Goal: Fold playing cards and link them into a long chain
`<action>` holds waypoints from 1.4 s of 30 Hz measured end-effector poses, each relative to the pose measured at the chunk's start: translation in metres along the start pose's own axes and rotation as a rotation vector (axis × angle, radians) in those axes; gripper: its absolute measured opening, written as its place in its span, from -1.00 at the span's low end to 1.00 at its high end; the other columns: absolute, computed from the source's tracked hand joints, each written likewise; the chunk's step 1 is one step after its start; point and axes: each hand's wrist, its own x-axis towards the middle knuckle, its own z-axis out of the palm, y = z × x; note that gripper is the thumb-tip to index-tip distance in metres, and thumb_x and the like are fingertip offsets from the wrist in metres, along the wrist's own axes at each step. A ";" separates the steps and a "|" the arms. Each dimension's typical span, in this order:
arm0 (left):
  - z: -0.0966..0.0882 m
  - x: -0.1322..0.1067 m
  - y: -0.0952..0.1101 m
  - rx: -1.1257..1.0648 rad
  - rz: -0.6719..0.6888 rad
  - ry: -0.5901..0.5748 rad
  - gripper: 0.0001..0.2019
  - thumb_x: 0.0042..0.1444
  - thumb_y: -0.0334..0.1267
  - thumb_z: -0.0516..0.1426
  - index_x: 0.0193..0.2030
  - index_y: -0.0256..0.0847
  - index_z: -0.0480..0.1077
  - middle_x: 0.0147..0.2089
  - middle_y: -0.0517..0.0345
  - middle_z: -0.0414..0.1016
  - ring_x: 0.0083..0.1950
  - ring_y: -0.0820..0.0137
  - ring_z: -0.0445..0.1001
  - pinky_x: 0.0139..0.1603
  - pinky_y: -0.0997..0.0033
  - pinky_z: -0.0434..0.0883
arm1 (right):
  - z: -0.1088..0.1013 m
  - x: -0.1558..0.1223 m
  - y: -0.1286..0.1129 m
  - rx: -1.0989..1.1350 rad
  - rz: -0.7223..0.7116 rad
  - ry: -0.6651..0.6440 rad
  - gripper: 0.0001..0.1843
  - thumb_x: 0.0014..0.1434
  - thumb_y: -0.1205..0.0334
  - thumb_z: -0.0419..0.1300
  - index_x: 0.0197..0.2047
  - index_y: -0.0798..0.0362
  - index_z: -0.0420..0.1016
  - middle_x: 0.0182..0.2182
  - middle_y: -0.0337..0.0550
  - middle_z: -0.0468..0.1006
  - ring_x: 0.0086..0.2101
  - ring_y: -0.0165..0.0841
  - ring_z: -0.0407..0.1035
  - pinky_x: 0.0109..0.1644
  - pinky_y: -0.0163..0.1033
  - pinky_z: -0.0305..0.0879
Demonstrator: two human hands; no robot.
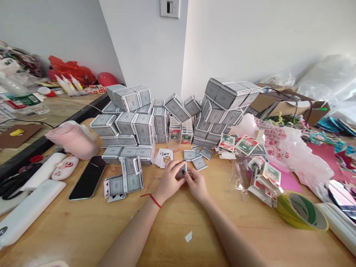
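Note:
At the middle of the table, my left hand (170,181) and my right hand (198,184) are closed together on a grey-backed playing card (181,171). My fingers cover much of it, so I cannot tell whether it is folded or more than one. Just beyond my left hand lies a face-up fan of playing cards (164,158). Several loose cards (199,163) lie back up beyond my right hand. To the left rests a joined piece of folded cards (125,178). Farther back stand stacked card blocks (136,126), built from grey-backed cards.
Opened card boxes (264,178) and a roll of yellow tape (303,211) lie at right, before white plastic bags (294,148). At left are a black phone (87,178), a white power bank (33,211) and a pink pouch (73,139). A paper scrap (188,236) lies near the front.

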 end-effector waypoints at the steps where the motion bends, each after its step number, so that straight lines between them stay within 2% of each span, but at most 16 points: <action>1: 0.000 0.000 0.001 -0.048 -0.020 -0.019 -0.48 -0.07 -0.38 0.15 0.08 -0.05 0.19 0.08 0.09 0.23 0.13 0.26 0.17 0.20 0.11 0.09 | 0.000 0.001 0.001 0.047 0.013 -0.016 -0.71 0.10 0.08 0.04 -0.18 0.07 0.34 -0.40 -0.12 0.51 -0.43 -0.31 0.40 -0.38 -0.27 0.31; 4: 0.000 0.000 0.004 -0.261 -0.114 -0.039 -0.34 -0.14 -0.33 0.21 0.14 -0.08 0.09 0.14 0.03 0.14 0.17 0.20 0.11 0.19 0.11 0.09 | -0.001 0.005 0.002 0.207 0.022 -0.038 -0.69 0.09 0.04 0.05 -0.15 0.04 0.28 -0.36 -0.13 0.50 -0.41 -0.32 0.41 -0.37 -0.26 0.33; 6: 0.001 -0.001 0.005 -0.441 -0.197 -0.030 -0.31 -0.11 -0.28 0.20 0.17 -0.13 0.00 0.10 -0.02 0.16 0.11 0.21 0.18 0.12 0.15 0.18 | -0.002 0.006 0.002 0.281 0.027 -0.053 -0.69 0.08 0.01 0.06 -0.17 0.02 0.25 -0.41 -0.17 0.50 -0.45 -0.34 0.41 -0.38 -0.26 0.34; 9: 0.006 -0.002 0.003 -0.611 -0.344 0.012 -0.50 0.02 -0.17 0.09 0.10 -0.17 0.03 -0.03 0.02 0.23 -0.06 0.32 0.31 -0.05 0.27 0.29 | -0.001 0.004 0.000 0.317 0.060 -0.110 -0.67 0.09 -0.03 0.04 -0.18 0.00 0.17 -0.57 -0.28 0.45 -0.60 -0.38 0.37 -0.48 -0.27 0.32; 12: 0.012 -0.003 0.002 -0.561 -0.452 0.038 -0.75 0.13 -0.09 -0.08 -0.15 -0.21 0.14 -0.23 0.11 0.29 -0.26 0.41 0.32 -0.23 0.36 0.31 | 0.003 0.000 0.000 0.271 0.082 -0.152 -0.67 0.12 -0.05 -0.02 -0.16 0.00 0.10 -0.66 -0.36 0.38 -0.69 -0.42 0.30 -0.58 -0.31 0.27; 15: 0.016 -0.003 0.003 -0.463 -0.461 0.029 -0.77 0.15 -0.07 -0.13 -0.30 -0.20 0.12 -0.37 0.18 0.28 -0.35 0.43 0.29 -0.31 0.39 0.27 | 0.007 -0.005 0.002 0.103 0.077 -0.086 -0.72 0.18 -0.04 -0.14 -0.22 -0.01 0.08 -0.73 -0.40 0.30 -0.75 -0.44 0.20 -0.69 -0.38 0.12; 17: 0.018 -0.003 0.006 -0.425 -0.451 0.045 -0.78 0.14 -0.07 -0.12 -0.33 -0.18 0.10 -0.38 0.19 0.29 -0.36 0.43 0.30 -0.31 0.40 0.25 | 0.010 -0.007 0.004 -0.037 0.056 -0.021 -0.76 0.20 0.00 -0.19 -0.30 -0.01 0.07 -0.74 -0.41 0.25 -0.76 -0.45 0.16 -0.70 -0.40 0.04; 20: 0.020 -0.003 0.008 -0.384 -0.465 0.071 -0.80 0.14 -0.08 -0.13 -0.35 -0.17 0.08 -0.38 0.18 0.31 -0.36 0.41 0.31 -0.34 0.40 0.23 | 0.011 -0.008 0.005 -0.189 0.006 0.026 -0.80 0.20 0.06 -0.18 -0.37 -0.02 0.02 -0.67 -0.37 0.26 -0.70 -0.44 0.16 -0.64 -0.38 0.02; 24: 0.021 -0.004 0.008 -0.340 -0.476 0.042 -0.82 0.14 -0.11 -0.12 -0.37 -0.16 0.07 -0.39 0.15 0.33 -0.38 0.38 0.33 -0.38 0.41 0.21 | 0.011 -0.007 0.004 -0.314 -0.015 0.056 -0.80 0.19 0.08 -0.20 -0.40 -0.02 0.01 -0.63 -0.31 0.29 -0.65 -0.41 0.19 -0.59 -0.37 0.01; 28: 0.023 -0.007 0.010 -0.313 -0.443 0.024 -0.82 0.14 -0.11 -0.12 -0.37 -0.16 0.09 -0.44 0.16 0.32 -0.42 0.38 0.33 -0.43 0.43 0.20 | 0.011 -0.007 0.005 -0.423 0.006 0.168 -0.75 0.19 0.06 -0.23 -0.45 -0.02 0.00 -0.66 -0.30 0.27 -0.66 -0.38 0.18 -0.58 -0.36 -0.02; 32: 0.029 -0.008 0.014 -0.320 -0.453 0.100 -0.81 0.14 -0.13 -0.12 -0.40 -0.17 0.12 -0.46 0.18 0.32 -0.44 0.40 0.32 -0.44 0.44 0.21 | 0.012 -0.008 0.003 -0.464 -0.035 0.204 -0.75 0.18 0.06 -0.20 -0.47 -0.02 0.00 -0.65 -0.28 0.29 -0.65 -0.38 0.18 -0.57 -0.36 -0.02; 37: 0.034 -0.004 0.016 -0.397 -0.553 0.243 -0.71 0.15 -0.10 -0.16 -0.45 -0.21 0.19 -0.43 0.10 0.37 -0.40 0.40 0.34 -0.38 0.43 0.27 | 0.013 -0.011 -0.002 -0.460 -0.100 0.184 -0.77 0.17 0.09 -0.18 -0.46 -0.02 0.05 -0.67 -0.30 0.26 -0.66 -0.40 0.15 -0.59 -0.37 -0.04; 39: 0.035 -0.003 0.016 -0.405 -0.575 0.260 -0.67 0.15 -0.08 -0.16 -0.46 -0.22 0.22 -0.42 0.08 0.39 -0.39 0.39 0.35 -0.37 0.43 0.26 | 0.014 -0.011 -0.003 -0.428 -0.100 0.213 -0.75 0.18 0.09 -0.20 -0.47 -0.01 0.05 -0.68 -0.32 0.24 -0.67 -0.42 0.14 -0.59 -0.38 -0.03; 42: 0.032 -0.002 0.015 -0.360 -0.541 0.225 -0.65 0.14 -0.07 -0.14 -0.52 -0.23 0.22 -0.48 0.10 0.39 -0.45 0.42 0.33 -0.43 0.46 0.23 | 0.013 -0.010 -0.004 -0.356 -0.064 0.264 -0.67 0.19 0.03 -0.20 -0.52 0.00 0.05 -0.70 -0.33 0.22 -0.67 -0.45 0.13 -0.59 -0.38 0.00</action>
